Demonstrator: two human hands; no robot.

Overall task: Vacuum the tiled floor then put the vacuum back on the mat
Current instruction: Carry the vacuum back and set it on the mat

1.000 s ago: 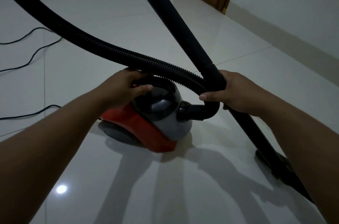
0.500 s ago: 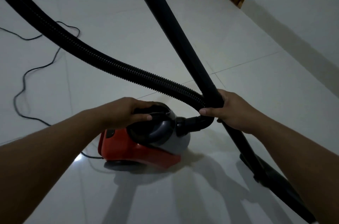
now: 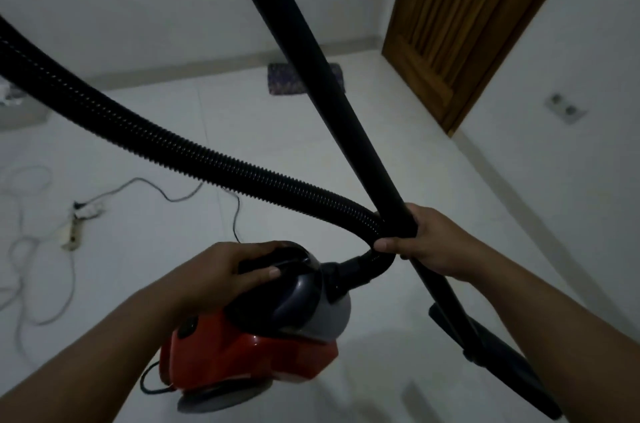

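Lifted off the floor now, the vacuum hangs from the left hand grasping its handle; the right hand grips wand and hose together for carrying toward the mat by the far wall.

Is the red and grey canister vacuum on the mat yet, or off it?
Off it. The red and grey canister vacuum is gripped by the left hand, while the dark patterned mat lies far off by the wall.

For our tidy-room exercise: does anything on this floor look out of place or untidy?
Yes. Loose cables sprawl in loops across the white tiled floor at left, around a power strip lying there: a likely trip hazard.
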